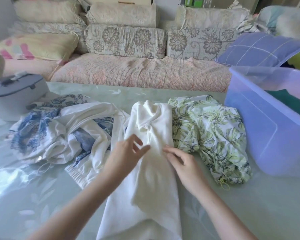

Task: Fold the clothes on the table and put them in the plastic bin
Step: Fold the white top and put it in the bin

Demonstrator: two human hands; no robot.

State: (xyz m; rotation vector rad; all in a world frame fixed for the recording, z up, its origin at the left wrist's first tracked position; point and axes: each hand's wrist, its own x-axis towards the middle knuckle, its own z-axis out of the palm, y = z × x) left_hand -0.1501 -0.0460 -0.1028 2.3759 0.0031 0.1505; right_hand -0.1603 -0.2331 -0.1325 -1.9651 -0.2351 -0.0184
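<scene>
**A:** Your long cream-white soft-cloth garment (151, 122) lies right under both your hands on the glossy pale green table (42, 196). Its long axis runs straight away from you, and the bunched end is the far one.

**B:** Agreed, and you have a hand on each side of that axis, about halfway along. Your left hand (126, 153) is at the left edge, fingers apart and loose, gripping nothing. Your right hand (182, 163) is at the right edge with fingers curled and tips down on the cloth. I cannot tell whether you actually have a pinch there.

**A:** So neither hand is nearer, and the cloth reaches well beyond your fingers both ways. I judge the next fold goes across that axis, near end to far end or the reverse.

**B:** The translucent blue plastic bin (267, 135) stands to your right, so your right hand is closer to it. The crumpled green leaf-print garment (210, 129) lies between the white piece and the bin. The blue-and-white patterned garment (59, 129) is heaped on your left, touching the white one.
</scene>
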